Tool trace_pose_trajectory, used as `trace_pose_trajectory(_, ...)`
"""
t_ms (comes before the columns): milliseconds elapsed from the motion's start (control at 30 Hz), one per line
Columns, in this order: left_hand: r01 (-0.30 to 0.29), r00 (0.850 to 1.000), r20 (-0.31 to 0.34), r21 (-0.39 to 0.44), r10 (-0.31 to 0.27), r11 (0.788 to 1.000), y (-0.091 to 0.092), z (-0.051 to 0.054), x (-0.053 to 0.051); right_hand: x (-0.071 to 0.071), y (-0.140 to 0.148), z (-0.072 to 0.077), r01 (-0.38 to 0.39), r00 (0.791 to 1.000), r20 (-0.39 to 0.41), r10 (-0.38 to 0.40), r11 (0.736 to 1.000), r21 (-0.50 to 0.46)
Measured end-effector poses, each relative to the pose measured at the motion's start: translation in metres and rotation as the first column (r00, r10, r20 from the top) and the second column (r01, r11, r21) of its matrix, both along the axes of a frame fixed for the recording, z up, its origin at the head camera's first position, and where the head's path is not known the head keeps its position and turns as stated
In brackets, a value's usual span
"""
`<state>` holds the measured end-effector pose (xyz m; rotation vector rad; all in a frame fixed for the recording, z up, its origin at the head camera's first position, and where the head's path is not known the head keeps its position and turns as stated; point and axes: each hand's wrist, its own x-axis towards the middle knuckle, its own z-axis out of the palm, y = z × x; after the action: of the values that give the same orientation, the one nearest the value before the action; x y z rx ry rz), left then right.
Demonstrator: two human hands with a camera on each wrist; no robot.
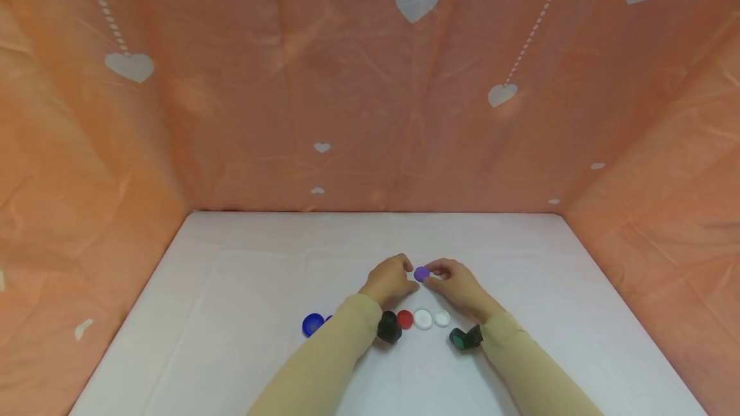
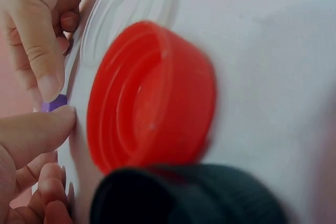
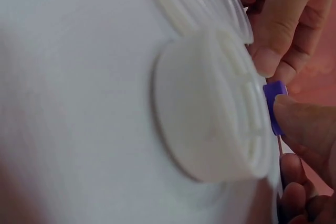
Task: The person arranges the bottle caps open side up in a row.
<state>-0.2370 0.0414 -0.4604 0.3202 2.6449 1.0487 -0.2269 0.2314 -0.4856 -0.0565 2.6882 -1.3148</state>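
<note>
A small purple cap [image 1: 422,274] is pinched at its right side by the thumb and fingers of my right hand [image 1: 459,286]. In the right wrist view, the right thumb presses on the purple cap [image 3: 274,107]. Across from it, my left hand [image 1: 388,280] curves its thumb and fingers close to the cap's left side, with a small gap in the head view. Nearer to me lie a red cap [image 1: 405,320], a white cap [image 1: 423,319] and a translucent cap [image 1: 442,318]. Beside the red cap, a dark hollow cap [image 2: 184,198] shows in the left wrist view.
A blue cap [image 1: 313,324] lies left of the left sleeve [image 1: 324,364], which partly hides another blue cap [image 1: 329,318]. Dark wrist cameras sit at both wrists. A white cloth [image 1: 231,287] covers the table, with orange heart-patterned curtains [image 1: 358,82] around it.
</note>
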Motion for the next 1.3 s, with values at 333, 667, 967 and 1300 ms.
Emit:
trace_pose_trajectory(333, -0.009, 0.998, -0.065, -0.073, 0.004, 0.997, 0.003, 0.0, 0.001, 0.001, -0.003, 0.001, -0.005, 1.0, 0.008, 0.005, 1.0, -0.008)
trace_pose_trajectory(667, -0.052, 0.999, -0.006, 0.04, 0.053, 0.998, -0.003, -0.001, 0.001, 0.002, -0.001, 0.004, -0.069, 0.997, 0.017, 0.07, 0.996, -0.057)
trace_pose_trajectory(967, -0.026, 1.0, 0.01, 0.354, 0.024, 0.935, -0.01, -0.001, 0.007, 0.01, -0.002, 0.018, -0.119, 0.992, -0.059, 0.115, 0.99, -0.079)
trace_pose_trajectory(1300, 0.025, 0.997, -0.077, 0.324, 0.0, 0.946, -0.021, 0.012, 0.025, 0.032, -0.013, 0.032, -0.091, 0.984, -0.155, 0.083, 0.995, -0.044)
